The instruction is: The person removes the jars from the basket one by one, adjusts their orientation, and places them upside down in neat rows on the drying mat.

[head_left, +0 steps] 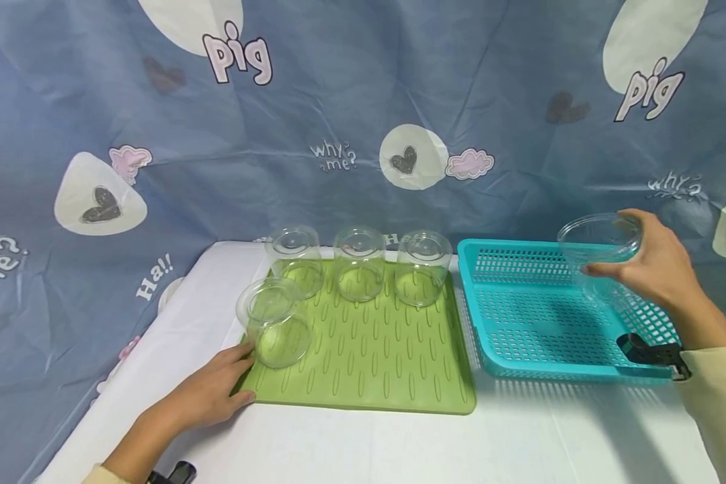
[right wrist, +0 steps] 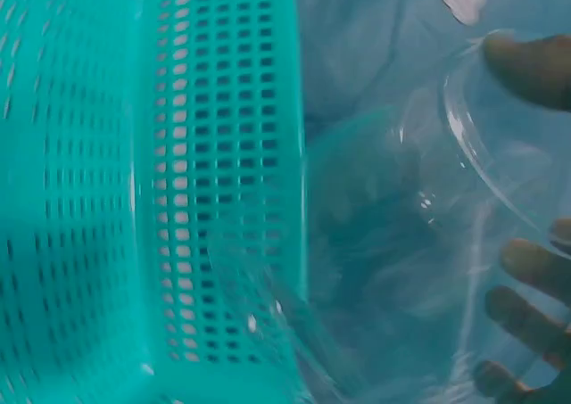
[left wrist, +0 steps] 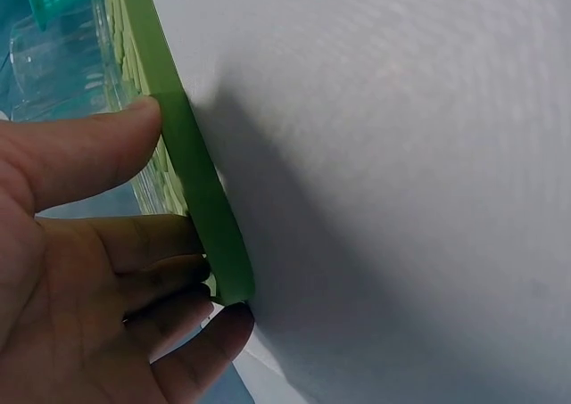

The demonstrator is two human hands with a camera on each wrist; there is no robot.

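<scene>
My right hand (head_left: 659, 262) grips a clear plastic cup (head_left: 599, 235) by its upper part, above the right side of a teal basket (head_left: 514, 370). In the right wrist view, the fingertips (right wrist: 526, 261) touch the wall of this see-through cup. On the left, my left hand (head_left: 214, 386) rests at the near left corner of a green ridged mat (head_left: 375, 363). The left wrist view shows its thumb and fingers touching the mat's edge (left wrist: 183, 145). Close to that hand, a clear cup (head_left: 281, 339) stands on the mat.
Three more clear cups, a left one (head_left: 296, 265), a middle one (head_left: 359, 265) and a right one (head_left: 423, 269), stand along the mat's back. A white cloth (head_left: 351, 450) covers the table. Behind it hangs a blue printed curtain (head_left: 339, 101).
</scene>
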